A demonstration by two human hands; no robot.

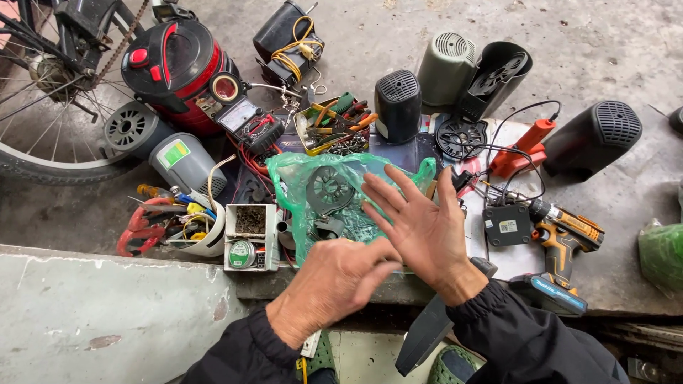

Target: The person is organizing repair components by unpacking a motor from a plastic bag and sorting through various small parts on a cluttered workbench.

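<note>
1. I see the right hand [425,226] released, palm down, fingers spread, grasping nothing.
2. Left hand [340,281] released too, fingers loosely curled, its tips touching the right hand's thumb side.
3. The green plastic bag [299,181] lies just beyond both hands; a dark fan wheel [329,190] shows through it, ahead of the left fingertips.
4. Cordless drill [562,238] sits right of the right hand; white parts box [250,237] left of the left hand.
</note>
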